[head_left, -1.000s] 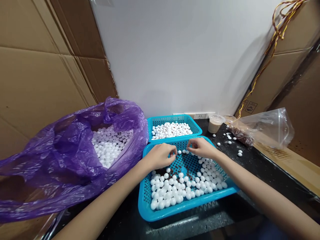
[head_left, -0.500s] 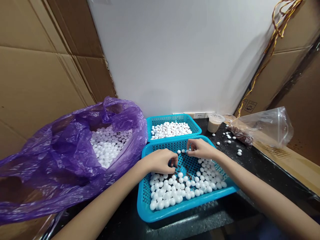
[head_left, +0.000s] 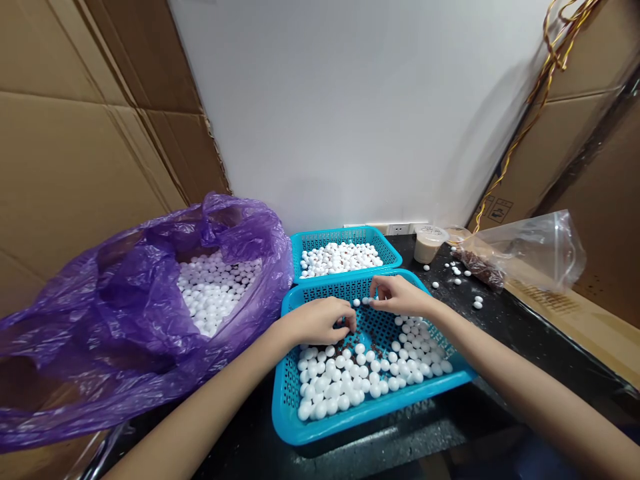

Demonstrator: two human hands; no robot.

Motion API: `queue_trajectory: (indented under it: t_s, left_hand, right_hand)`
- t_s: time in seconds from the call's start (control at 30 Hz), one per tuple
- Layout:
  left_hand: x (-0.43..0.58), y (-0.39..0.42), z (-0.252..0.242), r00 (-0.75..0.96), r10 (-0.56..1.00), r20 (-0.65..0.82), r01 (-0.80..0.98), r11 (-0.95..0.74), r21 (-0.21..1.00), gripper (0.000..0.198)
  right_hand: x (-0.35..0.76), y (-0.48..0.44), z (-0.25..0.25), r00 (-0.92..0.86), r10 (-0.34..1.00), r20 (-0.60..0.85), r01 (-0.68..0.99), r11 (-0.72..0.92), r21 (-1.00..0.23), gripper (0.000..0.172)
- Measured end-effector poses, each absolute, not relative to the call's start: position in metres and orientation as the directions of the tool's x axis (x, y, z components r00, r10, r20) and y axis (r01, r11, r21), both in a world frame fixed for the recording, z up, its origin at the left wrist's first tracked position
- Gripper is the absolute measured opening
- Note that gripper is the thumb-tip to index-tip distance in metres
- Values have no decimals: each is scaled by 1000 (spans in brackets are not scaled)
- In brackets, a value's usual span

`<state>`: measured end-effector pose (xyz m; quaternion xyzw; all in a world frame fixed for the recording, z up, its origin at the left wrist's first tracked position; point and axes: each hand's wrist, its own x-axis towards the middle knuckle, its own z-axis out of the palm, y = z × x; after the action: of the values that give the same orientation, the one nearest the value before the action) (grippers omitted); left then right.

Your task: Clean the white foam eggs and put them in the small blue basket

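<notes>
Since a second ago, the left hand (head_left: pixel 323 321) has dipped toward the near side of the front basket (head_left: pixel 360 423). At the counter's (head_left: pixel 520 347) left side slumps a purple bag (head_left: pixel 135 293) holding white balls. Left fingers curl above brown bits (head_left: pixel 376 349); I cannot tell whether that grip has anything. More balls (head_left: pixel 330 387) heap along the basket's near side, by the counter's front edge. Toward the back edge stands another ball-filled basket (head_left: pixel 350 274). Right hand (head_left: pixel 400 297) pinches beside balls at the front basket's far wall, its grip's contents unclear. Rightward: cup (head_left: pixel 427 247), loose balls (head_left: pixel 457 281), clear bag (head_left: pixel 543 250).
</notes>
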<state>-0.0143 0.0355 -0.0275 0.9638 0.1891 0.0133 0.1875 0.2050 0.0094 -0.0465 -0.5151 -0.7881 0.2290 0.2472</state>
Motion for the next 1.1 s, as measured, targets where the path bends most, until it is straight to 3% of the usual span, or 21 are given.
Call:
queue_trajectory:
  t_s: [0.43,0.6,0.7,0.83,1.1]
  left_hand:
    - [-12,34,-22,908,400,-125,417,-834,362,6]
    - [-10,34,-21,892,446,68,400,-852,339,7]
    - [-10,34,-20,857,481,184,403,-849,342,9]
    - [-11,33,-21,831,511,220,402,-824,399,12]
    - [-9,36,-20,815,559,153,373,-708,600,17]
  right_hand:
    - [205,11,-49,-381,907,177,612,391,-687,9]
    - [204,10,-48,-476,868,145,350,338,-874,16]
    - [204,11,-49,-494,859,134,247,287,-926,22]
    - [205,13,-51,-479,862,167,195,290,-937,24]
    - [201,9,-48,-469,865,177,196,297,-934,23]
